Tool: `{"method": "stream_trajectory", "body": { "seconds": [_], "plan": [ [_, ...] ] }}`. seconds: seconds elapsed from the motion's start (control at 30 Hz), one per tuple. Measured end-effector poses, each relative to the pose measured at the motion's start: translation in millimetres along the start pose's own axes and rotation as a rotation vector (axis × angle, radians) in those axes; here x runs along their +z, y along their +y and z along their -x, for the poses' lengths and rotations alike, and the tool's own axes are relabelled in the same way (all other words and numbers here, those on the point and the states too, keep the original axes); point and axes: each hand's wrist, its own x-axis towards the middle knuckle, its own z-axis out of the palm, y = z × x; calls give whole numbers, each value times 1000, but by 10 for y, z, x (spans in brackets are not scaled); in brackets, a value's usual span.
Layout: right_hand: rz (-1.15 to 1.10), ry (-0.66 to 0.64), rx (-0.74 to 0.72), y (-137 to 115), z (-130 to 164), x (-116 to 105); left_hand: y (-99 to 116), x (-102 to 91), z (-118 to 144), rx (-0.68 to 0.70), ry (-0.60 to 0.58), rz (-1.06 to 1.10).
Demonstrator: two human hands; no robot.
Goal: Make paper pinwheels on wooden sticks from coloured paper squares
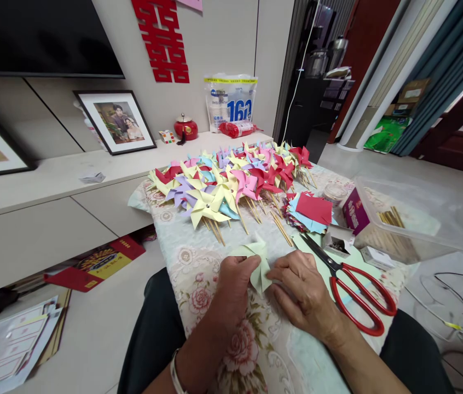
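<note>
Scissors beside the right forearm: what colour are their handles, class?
The scissor handles are red, seen best in the head view.

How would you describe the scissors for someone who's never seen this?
Start at the floral-clothed table and find the right hand. Just to its right lie the scissors, dark blades pointing away from the person. Two big red loop handles set them apart from the small white boxes nearby.

Pale rigid bangle (pixel 177 374), left wrist | dark trousers (pixel 158 320) | forearms (pixel 357 350) bare
</note>
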Motion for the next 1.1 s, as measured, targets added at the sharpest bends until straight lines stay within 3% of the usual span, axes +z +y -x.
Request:
{"method": "stream_trajectory", "body": {
  "seconds": [0.1, 0.23, 0.3, 0.4, 0.5, 0.6, 0.73, 0.93, 1.1],
  "plan": [
    [-130, 60, 84, 22, 24, 2, 7, -32, 5, 60, 16, 212],
    [-406, 184, 482, 134, 71, 41, 9, -94, 4, 74, -29, 245],
    [-620, 165, 652, 188, 84, 73, 10, -104, 7, 60, -61, 250],
    [-892, 97, 781, 207, 74, 110, -2, -74, 20, 23, -79, 252],
    [-829, 83, 834, 180, 54, 131, -43, -11, 40, 31, 5, 215],
    [-560, 102, 739, 165, 59, 143, -89, 49, 67, 83, 147, 100],
    [-244, 133, 475, 152, 77, 124, -89, 89, 94, 108, 241, 1],
    [-32, 213, 138, 77, 31, 15, -33, 59, 48, 54, 145, 260],
    [86, 19, -43, -4, 18, 2, -35, 39, 13, 100, 107, 325]
  ]
}}
